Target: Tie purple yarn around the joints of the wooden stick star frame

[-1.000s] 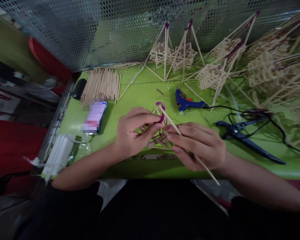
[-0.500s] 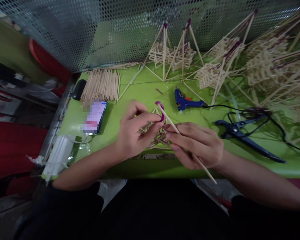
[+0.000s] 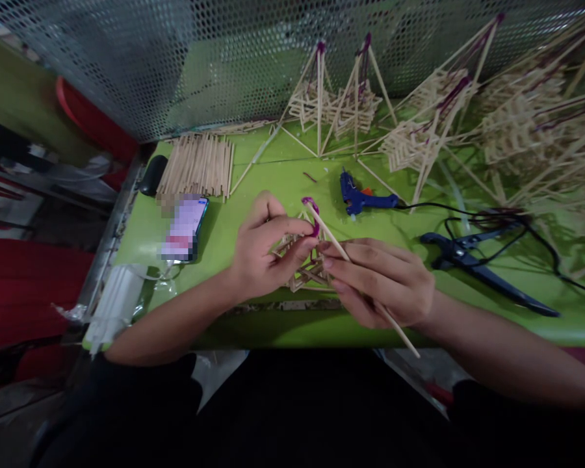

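Left hand [image 3: 260, 257] and right hand [image 3: 380, 279], grips pinching stick frame [image 3: 305, 263] and long stick [image 3: 365, 289].

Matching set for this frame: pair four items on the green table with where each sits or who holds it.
Things:
1. long stick
2. glue gun
3. phone
4. cutters

Places:
A. lying beyond the right hand, cable trailing off it
B. held in the right hand, purple thread at its far tip
C. lying to the right of the right hand
D. lying left of the left hand, below the stack of sticks

Pairs: 1-B, 2-A, 3-D, 4-C
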Demonstrator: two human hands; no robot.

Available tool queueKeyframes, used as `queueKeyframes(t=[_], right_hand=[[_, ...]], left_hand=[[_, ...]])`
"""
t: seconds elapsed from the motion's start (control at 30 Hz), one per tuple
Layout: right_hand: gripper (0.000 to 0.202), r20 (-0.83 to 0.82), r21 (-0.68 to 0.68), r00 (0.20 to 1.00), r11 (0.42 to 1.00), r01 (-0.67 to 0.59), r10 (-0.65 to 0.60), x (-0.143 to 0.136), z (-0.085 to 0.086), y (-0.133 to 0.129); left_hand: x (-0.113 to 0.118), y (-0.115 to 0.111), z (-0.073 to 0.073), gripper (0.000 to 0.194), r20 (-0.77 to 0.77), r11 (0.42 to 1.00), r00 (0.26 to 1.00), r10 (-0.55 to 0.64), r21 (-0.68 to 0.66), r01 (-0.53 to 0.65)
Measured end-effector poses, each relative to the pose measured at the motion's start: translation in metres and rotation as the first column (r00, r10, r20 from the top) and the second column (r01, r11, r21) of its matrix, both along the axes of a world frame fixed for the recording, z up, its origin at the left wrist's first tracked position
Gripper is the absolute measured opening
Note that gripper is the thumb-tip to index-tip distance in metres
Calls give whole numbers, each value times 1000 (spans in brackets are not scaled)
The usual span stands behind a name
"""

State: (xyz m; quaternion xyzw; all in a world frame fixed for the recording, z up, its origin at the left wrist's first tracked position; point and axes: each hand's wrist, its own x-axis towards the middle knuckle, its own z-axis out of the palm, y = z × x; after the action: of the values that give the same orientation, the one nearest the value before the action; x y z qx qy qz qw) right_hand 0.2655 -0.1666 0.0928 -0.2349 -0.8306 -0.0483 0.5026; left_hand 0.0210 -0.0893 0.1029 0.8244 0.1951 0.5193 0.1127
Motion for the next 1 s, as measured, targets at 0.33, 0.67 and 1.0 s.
queueKeyframes(t=[0.33,0.67,1.0], right_hand=[[28,23,32,1000,999,5,-6,1,1,1],[28,28,42,999,999,13,-14,2,-1,1],[33,-2,25,1000,999,-21,21,1,-3,2]], left_hand=[[1,-1,-6,23,2,999,1000,16,-31,-16],[2,0,-5,16,52,998,998,-31,-59,34],[0,-1,-8,23,34,995,999,9,-100,-5]])
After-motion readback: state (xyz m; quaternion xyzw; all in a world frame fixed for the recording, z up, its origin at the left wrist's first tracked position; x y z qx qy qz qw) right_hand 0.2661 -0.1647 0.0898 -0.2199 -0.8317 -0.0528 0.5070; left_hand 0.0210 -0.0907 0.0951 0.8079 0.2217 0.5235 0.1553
